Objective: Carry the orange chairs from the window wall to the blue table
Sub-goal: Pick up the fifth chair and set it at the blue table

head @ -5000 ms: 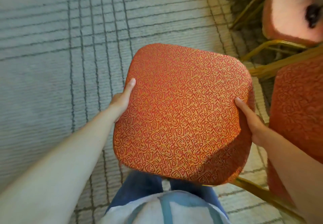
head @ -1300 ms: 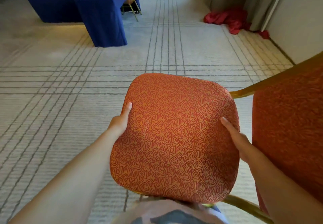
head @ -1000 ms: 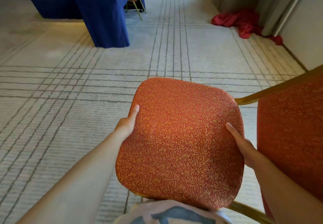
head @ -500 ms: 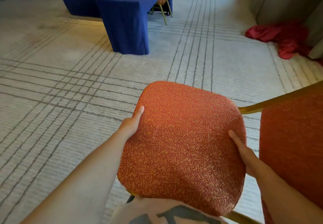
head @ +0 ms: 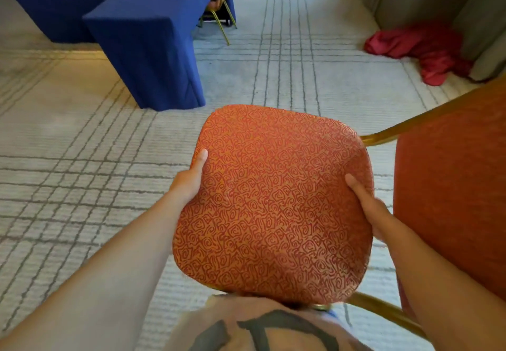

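Fingers of your left hand are tucked under the seat edge, out of sight. Only the thumb shows, lying straight along the top, so I cannot tell how firmly that side is clamped. Ahead on that same side stands the long table draped in blue cloth, its near corner hanging to the floor. Pass wide of that corner, or the chair legs hidden below you may snag the drape.

Between your hands, the orange chair with the swirl-patterned fabric seat is carried close against your torso, above the pale grid-lined carpet. It blocks your view of your feet, so a stumble looks like the main risk.

Your right hand pinches the seat's right edge the same way, thumb on top and fingers hidden beneath. Just beside it, the padded orange backrest and gold metal frame hang off to the right. The load probably pulls that way and could twist out of a thumb-and-finger hold.

Far right, a heap of crimson cloth lies by the wall. Steer away from it.
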A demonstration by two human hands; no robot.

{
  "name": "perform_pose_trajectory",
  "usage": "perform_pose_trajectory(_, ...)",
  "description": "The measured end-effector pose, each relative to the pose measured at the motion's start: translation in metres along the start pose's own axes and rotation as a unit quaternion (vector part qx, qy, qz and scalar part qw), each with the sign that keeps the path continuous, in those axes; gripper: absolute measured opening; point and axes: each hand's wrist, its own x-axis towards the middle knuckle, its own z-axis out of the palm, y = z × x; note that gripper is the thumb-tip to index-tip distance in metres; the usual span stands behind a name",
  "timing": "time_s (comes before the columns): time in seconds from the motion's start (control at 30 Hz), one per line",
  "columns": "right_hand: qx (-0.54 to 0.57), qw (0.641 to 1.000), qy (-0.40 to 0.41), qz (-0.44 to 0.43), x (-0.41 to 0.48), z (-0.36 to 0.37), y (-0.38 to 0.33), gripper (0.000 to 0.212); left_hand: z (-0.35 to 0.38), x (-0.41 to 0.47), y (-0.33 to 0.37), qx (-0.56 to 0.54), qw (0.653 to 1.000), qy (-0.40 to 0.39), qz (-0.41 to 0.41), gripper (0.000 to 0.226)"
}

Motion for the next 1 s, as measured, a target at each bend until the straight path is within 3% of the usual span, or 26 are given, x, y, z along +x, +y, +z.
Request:
perform_pose_trajectory(0.37,0.007,0.998,0.059,0.012,0.201,0.033,-0.167,0.100,0.049,0.228,0.172,-0.011,0.999,-0.047,0.012,0.110)
perform_pose_trajectory(0.5,0.001,0.999,0.035,0.031,0.281,0.042,-0.252,0.105,0.054,0.309,0.257,-0.028,0.997,-0.066,-0.021,0.117)
perform_pose_trajectory(0.67,-0.029,0.999,0.004,0.045,0.362,0.066,-0.331,0.111,0.063,0.389,0.311,-0.039,0.997,-0.047,-0.038,0.116)
perform_pose_trajectory(1.0,-0.025,0.998,-0.015,0.055,0.533,0.180,-0.462,0.102,0.030,0.600,0.419,-0.045,0.996,-0.061,-0.040,0.113)
